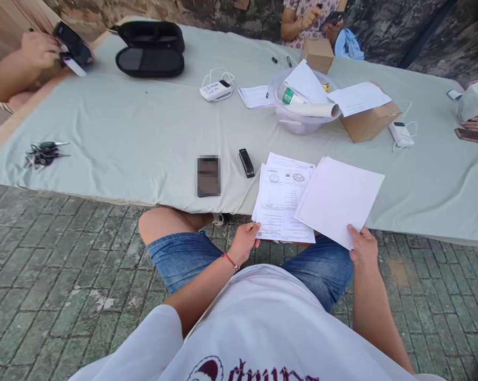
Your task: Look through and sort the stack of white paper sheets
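My left hand [244, 241] pinches the lower left corner of a printed sheet [280, 198] that bears two round stamps and a table. Beneath that sheet, the top of another printed paper [292, 160] shows. In my right hand [362, 243] is a stack of blank white paper [342, 198], gripped at its lower right corner with the thumb on top. This stack overlaps the right side of the printed sheet. Left of the papers lies a black stapler [246, 163] on the cloth. A dark, pixelated rectangular object [209, 176] sits further left.
On the cloth-covered table [151, 132] lie keys [44, 155], an open black case [150, 50] and white corded devices [217, 90]. A lilac basin [296, 124] holds papers and a bottle, beside cardboard boxes [368, 123]. Other people's hands [40, 50] show at the table's edges.
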### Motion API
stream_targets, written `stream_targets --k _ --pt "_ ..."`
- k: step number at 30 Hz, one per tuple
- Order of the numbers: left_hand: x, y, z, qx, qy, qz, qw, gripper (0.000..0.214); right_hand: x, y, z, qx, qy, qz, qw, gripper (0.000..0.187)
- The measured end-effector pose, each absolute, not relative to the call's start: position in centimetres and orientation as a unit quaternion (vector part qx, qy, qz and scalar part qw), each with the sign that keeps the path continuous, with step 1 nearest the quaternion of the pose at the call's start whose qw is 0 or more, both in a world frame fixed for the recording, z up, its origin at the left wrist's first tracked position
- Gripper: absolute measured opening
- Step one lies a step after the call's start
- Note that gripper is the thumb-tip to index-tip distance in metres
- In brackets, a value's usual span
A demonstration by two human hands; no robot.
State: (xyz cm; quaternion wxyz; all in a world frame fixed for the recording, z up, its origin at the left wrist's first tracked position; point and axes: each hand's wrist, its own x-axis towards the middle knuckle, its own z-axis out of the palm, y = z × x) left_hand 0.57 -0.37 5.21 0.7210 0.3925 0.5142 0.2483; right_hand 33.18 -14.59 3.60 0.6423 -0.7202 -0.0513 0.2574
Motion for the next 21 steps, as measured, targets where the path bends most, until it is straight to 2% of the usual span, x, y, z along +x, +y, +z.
stream_targets --k 5,21 --pt "0.4 -0.3 4.9 0.386 0.521 0.248 0.720 0.041 34.3 -15.4 4.4 -0.708 -0.014 0.217 0.672 0.044" --pt "0.2 -0.3 4.0 0.369 0.524 0.257 0.723 0.040 33.7 -15.0 4.7 -0.697 -0.012 0.206 0.687 0.043"
